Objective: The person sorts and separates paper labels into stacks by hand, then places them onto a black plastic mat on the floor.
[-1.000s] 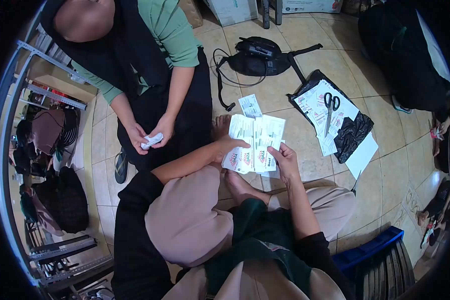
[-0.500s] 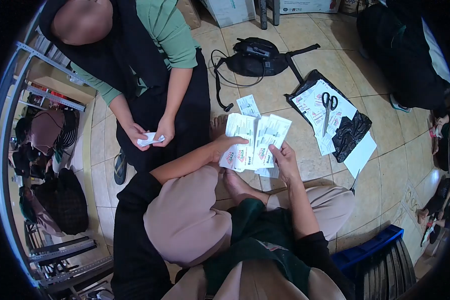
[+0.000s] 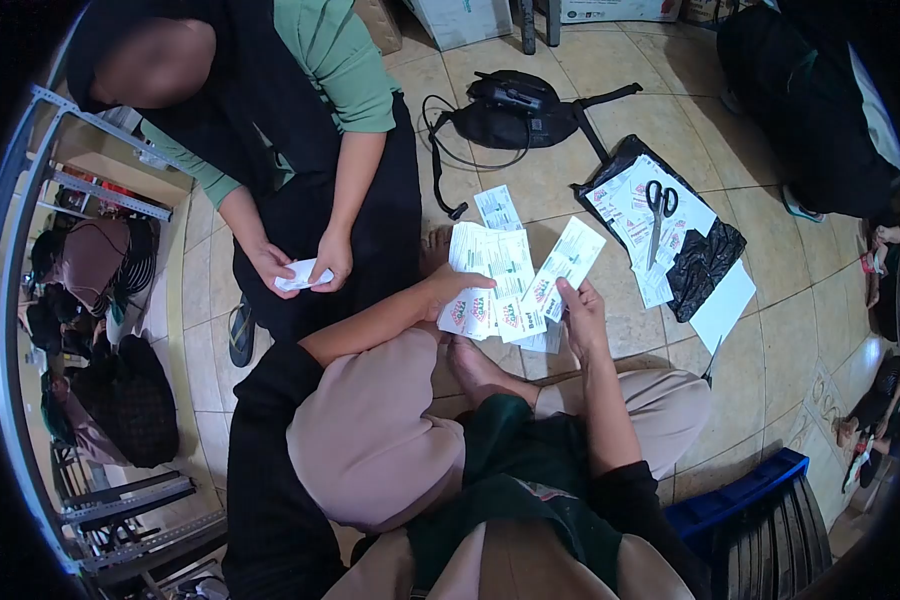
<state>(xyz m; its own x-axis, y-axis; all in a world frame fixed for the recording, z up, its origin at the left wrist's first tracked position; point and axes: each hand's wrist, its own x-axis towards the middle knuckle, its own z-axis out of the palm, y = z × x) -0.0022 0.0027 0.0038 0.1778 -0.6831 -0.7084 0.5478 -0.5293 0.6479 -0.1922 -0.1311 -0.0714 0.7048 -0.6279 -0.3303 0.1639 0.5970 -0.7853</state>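
Observation:
My left hand (image 3: 453, 290) grips a fanned stack of printed paper labels (image 3: 490, 258), its thumb lying across the top ones. The labels are white with green and red print. Between thumb and fingers, my right hand (image 3: 582, 312) pinches a printed label (image 3: 572, 258) that is tilted to the right, just beside the stack. More printed paper (image 3: 540, 340) lies on the floor under the stack. Another label (image 3: 498, 207) rests on the tiles just beyond it.
Scissors (image 3: 656, 230) lie on printed sheets over a black plastic bag (image 3: 708, 262), with a white sheet (image 3: 720, 305) beside it. Beyond is a black waist bag (image 3: 510, 115). A person in green sleeves (image 3: 335, 75) sits opposite, holding folded white paper (image 3: 303, 274). A blue-edged rack (image 3: 740, 495) stands at lower right.
My right hand has shifted slightly right, drawing its label away from the stack in my left hand. The gap between them has widened.

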